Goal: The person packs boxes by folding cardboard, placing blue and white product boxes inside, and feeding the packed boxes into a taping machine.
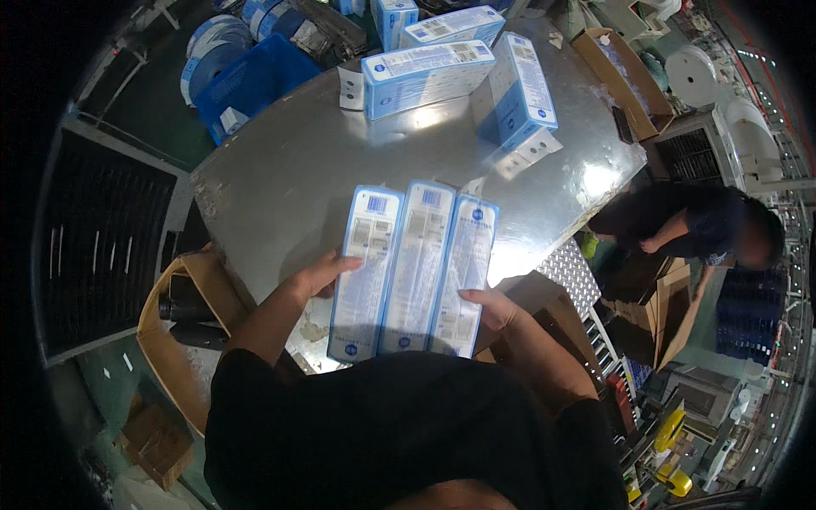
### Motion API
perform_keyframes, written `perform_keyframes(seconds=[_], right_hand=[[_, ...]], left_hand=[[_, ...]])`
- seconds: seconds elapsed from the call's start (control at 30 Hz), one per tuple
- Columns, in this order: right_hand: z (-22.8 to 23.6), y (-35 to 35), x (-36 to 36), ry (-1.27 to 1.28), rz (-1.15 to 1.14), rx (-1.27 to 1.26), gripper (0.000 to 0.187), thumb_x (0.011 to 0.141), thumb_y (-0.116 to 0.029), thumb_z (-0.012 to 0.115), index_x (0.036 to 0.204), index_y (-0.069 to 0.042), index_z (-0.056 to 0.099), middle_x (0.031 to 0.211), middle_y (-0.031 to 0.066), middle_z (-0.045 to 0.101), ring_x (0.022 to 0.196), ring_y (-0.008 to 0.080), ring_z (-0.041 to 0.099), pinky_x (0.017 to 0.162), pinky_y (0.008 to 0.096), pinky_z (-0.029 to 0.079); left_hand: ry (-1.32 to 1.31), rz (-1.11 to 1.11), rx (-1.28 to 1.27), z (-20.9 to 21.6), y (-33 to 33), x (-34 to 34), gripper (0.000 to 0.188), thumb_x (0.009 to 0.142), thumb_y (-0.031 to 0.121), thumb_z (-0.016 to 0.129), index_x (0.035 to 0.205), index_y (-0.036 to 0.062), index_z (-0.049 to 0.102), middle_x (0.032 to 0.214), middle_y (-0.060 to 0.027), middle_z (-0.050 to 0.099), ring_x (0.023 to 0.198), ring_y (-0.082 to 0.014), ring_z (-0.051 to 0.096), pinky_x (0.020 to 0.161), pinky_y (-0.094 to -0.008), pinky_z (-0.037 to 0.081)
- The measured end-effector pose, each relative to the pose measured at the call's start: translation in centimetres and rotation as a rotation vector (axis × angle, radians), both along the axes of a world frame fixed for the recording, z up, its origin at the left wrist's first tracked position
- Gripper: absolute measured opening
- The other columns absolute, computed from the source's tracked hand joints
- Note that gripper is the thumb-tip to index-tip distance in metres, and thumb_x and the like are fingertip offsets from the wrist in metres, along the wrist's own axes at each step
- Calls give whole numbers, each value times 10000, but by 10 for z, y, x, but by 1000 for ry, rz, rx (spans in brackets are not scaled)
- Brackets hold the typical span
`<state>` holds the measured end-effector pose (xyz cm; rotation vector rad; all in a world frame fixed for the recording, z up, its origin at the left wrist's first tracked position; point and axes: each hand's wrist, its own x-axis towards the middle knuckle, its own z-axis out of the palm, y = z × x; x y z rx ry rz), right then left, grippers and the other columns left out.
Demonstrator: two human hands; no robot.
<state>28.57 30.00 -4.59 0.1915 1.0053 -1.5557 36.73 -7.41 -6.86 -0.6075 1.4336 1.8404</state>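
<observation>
Three long blue-and-white boxes stand side by side between my hands, over the near edge of the metal table. My left hand presses on the outer side of the left box, its thumb on the printed face. On the other side, my right hand grips the right box, thumb on its face and fingers hidden behind. The middle box is squeezed between the two and sits slightly higher than the left one.
More such boxes, including a lying one and one with an open flap, are at the table's far side. A blue crate is beyond at left. Cardboard cartons flank the table. At right, a person handles a carton.
</observation>
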Motion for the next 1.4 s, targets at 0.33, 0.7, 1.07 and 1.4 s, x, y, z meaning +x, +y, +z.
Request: perform_keyframes(seconds=[0.33, 0.7, 1.07, 1.4], right_hand=[[153, 107, 0, 1069, -101, 234, 570, 665, -182, 846, 1137, 10, 592, 1052, 113, 662, 989, 234, 631, 854, 387, 534], [193, 346, 122, 1069, 182, 678, 878, 667, -249, 842, 1386, -3, 401, 1397, 168, 470, 1292, 295, 440, 1068, 411, 347], [-127, 300, 57, 1294, 646, 1488, 838, 829, -578, 589, 1477, -150, 275, 1568, 134, 170, 1429, 395, 153, 1039, 664, 261], [-172, 265, 29, 1032, 157, 900, 602, 954, -361, 531, 1421, -35, 335, 1204, 165, 621, 1109, 301, 580, 925, 417, 442]], left_hand=[[728, 62, 132, 128, 110, -6, 538, 753, 50, 760, 1251, 30, 559, 1179, -117, 632, 1084, -212, 595, 934, -368, 477], [833, -388, -294, 97, 268, 12, 443, 812, 94, 649, 1248, 74, 572, 1219, -53, 585, 1050, -188, 573, 916, -364, 473], [545, 767, -1170, 6, -9, 146, 319, 940, 194, 581, 1208, 23, 600, 1102, -106, 661, 931, -186, 625, 823, -293, 485], [-825, 412, -1493, -101, -60, 386, 308, 872, 264, 606, 1072, 32, 651, 982, -159, 667, 880, -270, 649, 781, -379, 517]])
